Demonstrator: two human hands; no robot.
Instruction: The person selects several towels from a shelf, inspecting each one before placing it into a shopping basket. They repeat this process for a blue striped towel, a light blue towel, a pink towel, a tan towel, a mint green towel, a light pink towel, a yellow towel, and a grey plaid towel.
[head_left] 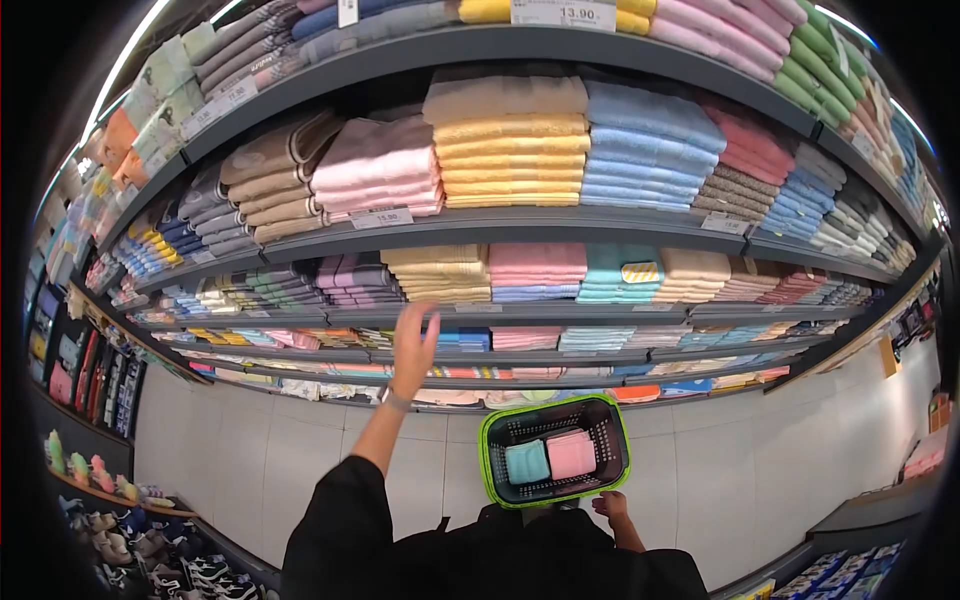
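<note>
My left hand (413,350) is raised in front of the towel shelves, its fingers stretched out and nothing in it. Nearest to its fingertips are the folded cream-yellow towels (437,273) and the purple and grey striped towels (357,280). A dark band circles that wrist. Low at my front stands a black shopping basket with a bright green rim (487,455). Inside lie a folded teal towel (527,462) and a folded pink towel (571,455), side by side. My right hand (611,505) is by the basket's near right corner, fingers loosely bent, with nothing visible in them.
Grey shelves (600,222) stacked with folded towels curve across the view, with price tags (382,218) on their edges. Pale floor tiles (720,480) lie below. Shoes (135,550) fill a rack at lower left, and another display (840,575) stands at lower right.
</note>
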